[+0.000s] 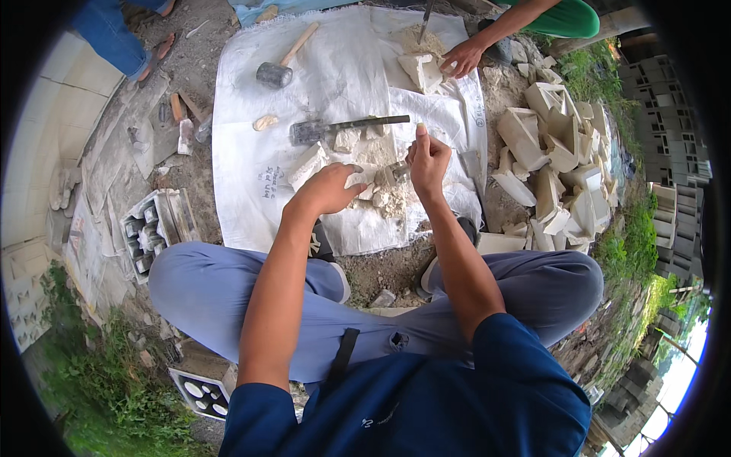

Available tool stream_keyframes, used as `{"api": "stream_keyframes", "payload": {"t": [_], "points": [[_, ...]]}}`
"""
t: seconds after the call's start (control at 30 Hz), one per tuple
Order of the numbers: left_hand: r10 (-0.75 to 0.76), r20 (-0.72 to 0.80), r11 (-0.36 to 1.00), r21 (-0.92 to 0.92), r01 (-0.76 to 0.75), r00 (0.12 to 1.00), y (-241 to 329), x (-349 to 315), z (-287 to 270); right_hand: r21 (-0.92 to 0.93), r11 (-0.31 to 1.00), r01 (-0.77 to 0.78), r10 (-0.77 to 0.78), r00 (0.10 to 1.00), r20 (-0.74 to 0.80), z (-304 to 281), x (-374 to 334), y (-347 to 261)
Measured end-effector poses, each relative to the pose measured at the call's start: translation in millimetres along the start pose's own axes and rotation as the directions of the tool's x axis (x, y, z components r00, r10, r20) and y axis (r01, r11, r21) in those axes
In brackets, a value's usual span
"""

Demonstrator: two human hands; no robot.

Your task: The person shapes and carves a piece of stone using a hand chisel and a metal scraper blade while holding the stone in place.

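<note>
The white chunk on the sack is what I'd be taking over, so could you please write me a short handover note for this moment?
Left hand: steadies the white chunk on the white sack.
Right hand: shut on a small metal tool whose tip is at the chunk.
Nearby: hammer and mallet lie loose on the sack; pale pieces are piled to the right.
Done: crumbs and powder surround the chunk.
Left: the chunk is still whole.

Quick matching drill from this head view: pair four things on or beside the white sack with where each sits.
1 rubber mallet
2 steel hammer
3 left hand
4 pile of pale broken pieces

a on the ground right of the sack
b on a pale chunk at the sack's middle
c sack's upper left
d lying just beyond both of the person's hands

Pairs: 1-c, 2-d, 3-b, 4-a
</note>
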State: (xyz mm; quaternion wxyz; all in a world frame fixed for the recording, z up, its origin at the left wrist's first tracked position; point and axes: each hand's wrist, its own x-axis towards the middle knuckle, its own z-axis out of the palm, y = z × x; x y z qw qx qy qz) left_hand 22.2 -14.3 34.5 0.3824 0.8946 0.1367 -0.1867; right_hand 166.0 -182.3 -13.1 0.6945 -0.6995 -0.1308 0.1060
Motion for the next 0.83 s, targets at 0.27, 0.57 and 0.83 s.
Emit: {"api": "stream_keyframes", "payload": {"t": [0.27, 0.57, 0.83], "points": [[-0.001, -0.029, 0.999, 0.053, 0.003, 1.0, 11, -5, -3, 0.225, 0.972, 0.061, -0.063, 0.998, 0.0, 10, -6, -18], [-0.04, -0.047, 0.998, 0.051, 0.043, 0.998, -4, -9, 1, 0.219, 0.974, 0.062, -0.078, 0.995, 0.062, 10, -3, -33], [-0.071, 0.015, 0.997, 0.002, 0.071, 0.997, 13, -5, -9, 0.092, 0.983, 0.159, -0.162, 0.986, 0.034, 17, -15, 22]]}}
